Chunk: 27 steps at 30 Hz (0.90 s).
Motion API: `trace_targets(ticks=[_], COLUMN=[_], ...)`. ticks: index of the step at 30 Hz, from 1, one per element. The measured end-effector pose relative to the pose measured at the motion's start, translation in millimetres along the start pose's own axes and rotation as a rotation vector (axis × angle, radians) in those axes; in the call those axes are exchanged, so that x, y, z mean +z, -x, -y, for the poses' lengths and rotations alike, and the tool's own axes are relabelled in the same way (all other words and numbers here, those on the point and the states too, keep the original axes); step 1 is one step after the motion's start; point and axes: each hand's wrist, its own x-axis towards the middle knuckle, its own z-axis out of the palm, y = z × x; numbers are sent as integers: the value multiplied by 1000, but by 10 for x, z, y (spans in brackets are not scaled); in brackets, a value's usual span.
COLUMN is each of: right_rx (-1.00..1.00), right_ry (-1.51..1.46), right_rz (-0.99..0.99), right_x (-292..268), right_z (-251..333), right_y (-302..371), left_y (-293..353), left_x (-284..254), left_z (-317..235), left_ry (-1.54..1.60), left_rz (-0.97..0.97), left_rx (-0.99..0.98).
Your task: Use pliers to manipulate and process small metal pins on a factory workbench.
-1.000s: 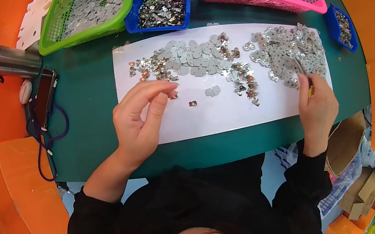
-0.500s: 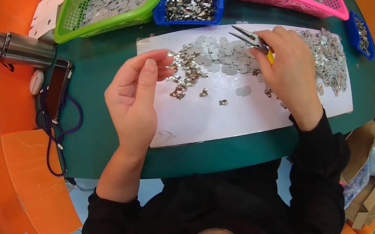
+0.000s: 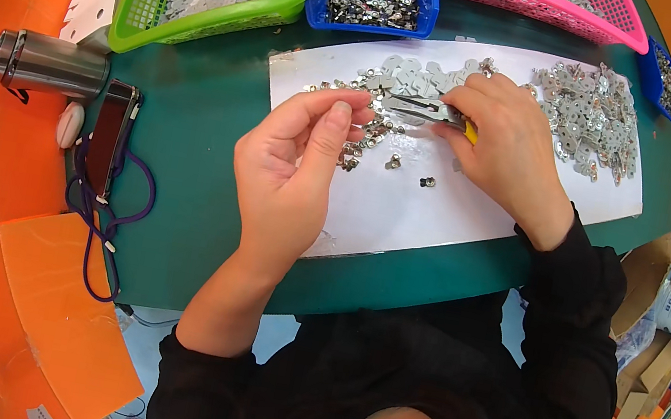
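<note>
My right hand grips needle-nose pliers with a yellow handle. Their tips lie just beside the fingertips of my left hand. That hand is closed, thumb against curled fingers; what it pinches, if anything, is too small or hidden. Under both hands lies a white sheet. On it are flat grey plates, partly behind the pliers, and small shiny metal fittings near my left fingers. One loose fitting sits closer to me. Right of my right hand, a heap of plates with fittings covers the sheet's end.
Along the back stand a green basket of grey discs, a blue tray of metal bits, a pink basket and a smaller blue tray. At left are a steel flask and a phone with a purple cord.
My left hand has shifted to the right and the pliers have come down and left, so their tips now meet near my left fingertips. The whole view has shifted slightly.
</note>
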Motion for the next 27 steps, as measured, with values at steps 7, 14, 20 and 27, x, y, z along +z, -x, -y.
trace_targets(ticks=[7,14,20,27], right_rx=[319,576,397,516], right_ry=[-686,-1319,-1287,-1289], right_rz=[-36,-28,3,-75], right_x=[-260,-249,-114,-204], right_z=[212,457,463,430], right_y=[56,100,201,284], left_y=[87,101,159,230], left_x=[42,67,93,147], left_z=[69,125,142,88], left_ry=[181,834,721,254], left_rz=[175,416,299,196], left_rx=[-182,-663,-531,-95])
